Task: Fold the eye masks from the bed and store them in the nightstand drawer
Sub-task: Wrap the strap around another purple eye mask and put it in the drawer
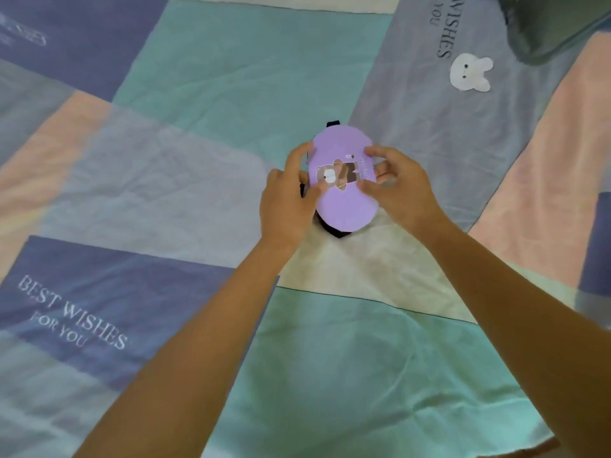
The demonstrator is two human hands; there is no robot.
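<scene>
Both hands pinch the mask (342, 180) on the bed (205, 94), left hand (286, 200) at nine o'clock, right hand (398, 186) at three; uneven pressure could skew the fold.

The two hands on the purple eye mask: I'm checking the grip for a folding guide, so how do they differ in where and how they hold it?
The left hand grips the purple eye mask at its left edge, thumb lying on the bear print; the right hand grips the right edge. The left hand's fingers stretch upward along the edge; the right's curl and pinch beside the printed text. Both hold the mask just above the bedsheet.
</scene>
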